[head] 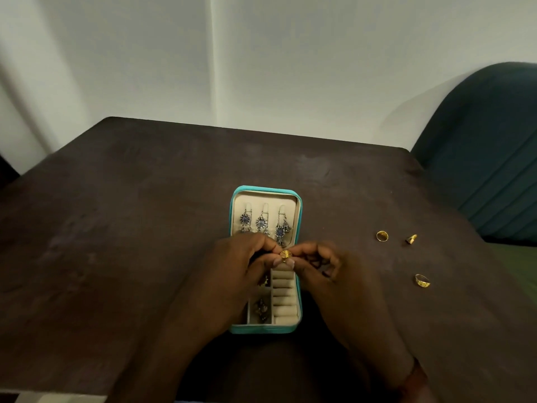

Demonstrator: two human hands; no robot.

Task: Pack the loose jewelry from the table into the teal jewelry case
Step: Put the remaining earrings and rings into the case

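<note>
1. The teal jewelry case (299,216) lies open at the centre of the frame on the dark table (116,213), its lid half toward the top and its tray half toward the bottom.
2. Already packed, by the look of it: three silver drop earrings with blue stones (263,222) hang in a row inside the lid, and a dark ornate piece (261,309) sits in the lower-left compartment of the tray (too blurred to name more exactly).
3. In hand: a gold ring (286,254) is pinched between the fingertips of both hands, just above the upper end of the cream ring rolls (284,298). The left hand (241,274) grips it from the left, the right hand (328,271) from the right; both are closed on the ring.
4. The ring rolls look empty, so I judge this ring to be the first bound for them.
5. Left to pack, lying loose at the right of the frame, well apart from the case: a gold band (382,236), a small gold cone-shaped piece (411,239) just beside it, and a patterned gold ring (422,280) lower down.
6. Roughly half done; closing the case may follow.
</note>
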